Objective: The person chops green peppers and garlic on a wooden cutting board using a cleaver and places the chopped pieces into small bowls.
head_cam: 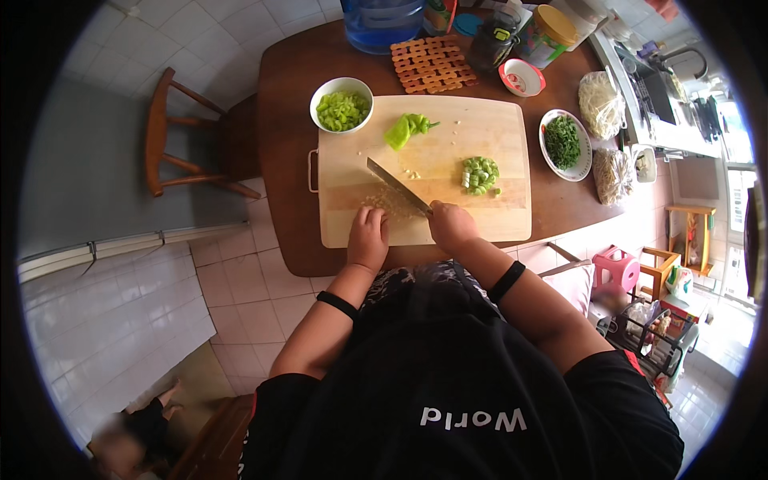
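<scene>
My right hand point(454, 227) grips the handle of a kitchen knife point(399, 186), whose blade points up and left over the wooden cutting board point(432, 234). My left hand point(368, 237) rests at the board's near edge with its fingers bent, beside minced garlic point(384, 201). Whether anything is between those fingers cannot be seen. Beyond the blade are a few small garlic pieces point(412, 174) and a green pepper point(409, 129). Chopped scallion point(480, 174) is heaped on the board's right side. A white bowl point(342, 127) of chopped green pepper stands at its far left corner.
On the wooden table point(288, 198), an oval plate point(587, 169) of chopped greens and bagged noodles point(613, 175) are at right. A small red-rimmed bowl point(523, 77), slatted mat point(433, 63) and water jug point(385, 24) stand behind. A chair point(157, 132) is at left; another person point(144, 429) is lower left.
</scene>
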Tool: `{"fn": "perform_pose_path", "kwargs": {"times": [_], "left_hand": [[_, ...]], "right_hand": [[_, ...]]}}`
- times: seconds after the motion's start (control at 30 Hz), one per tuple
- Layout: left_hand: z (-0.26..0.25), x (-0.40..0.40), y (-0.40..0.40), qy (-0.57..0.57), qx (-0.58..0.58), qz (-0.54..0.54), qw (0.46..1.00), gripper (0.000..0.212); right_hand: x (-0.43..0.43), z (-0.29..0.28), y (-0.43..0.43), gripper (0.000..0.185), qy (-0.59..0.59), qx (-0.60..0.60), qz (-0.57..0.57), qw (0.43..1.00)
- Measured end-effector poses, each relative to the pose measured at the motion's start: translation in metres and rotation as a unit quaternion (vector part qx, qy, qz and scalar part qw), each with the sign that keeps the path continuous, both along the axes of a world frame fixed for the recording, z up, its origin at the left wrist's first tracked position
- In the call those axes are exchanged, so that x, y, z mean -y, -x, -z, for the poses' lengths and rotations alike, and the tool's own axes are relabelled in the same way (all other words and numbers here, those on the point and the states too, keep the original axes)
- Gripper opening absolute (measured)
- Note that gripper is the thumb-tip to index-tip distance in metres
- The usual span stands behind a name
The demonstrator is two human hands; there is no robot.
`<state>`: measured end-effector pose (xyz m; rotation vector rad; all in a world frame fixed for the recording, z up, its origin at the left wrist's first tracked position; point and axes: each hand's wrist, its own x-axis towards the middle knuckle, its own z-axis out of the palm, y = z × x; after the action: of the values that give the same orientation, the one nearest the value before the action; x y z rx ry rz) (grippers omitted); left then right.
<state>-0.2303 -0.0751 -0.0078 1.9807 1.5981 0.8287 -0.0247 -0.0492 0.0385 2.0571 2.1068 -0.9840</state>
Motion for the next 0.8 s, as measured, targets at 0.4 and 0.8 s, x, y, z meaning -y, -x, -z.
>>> {"fn": "perform_pose_path", "kwargs": {"times": [0.4, 0.8], "left_hand": [[-0.035, 0.028, -0.022, -0.006, -0.203, 0.193, 0.96, 0.073], [-0.021, -0.015, -0.006, -0.005, -0.261, 0.136, 0.956, 0.076]], "right_hand": [[0.003, -0.017, -0.014, 0.018, 0.3, -0.435, 0.312, 0.79], [0.027, -0.02, -0.043, 0.02, 0.387, -0.494, 0.317, 0.712]]}}
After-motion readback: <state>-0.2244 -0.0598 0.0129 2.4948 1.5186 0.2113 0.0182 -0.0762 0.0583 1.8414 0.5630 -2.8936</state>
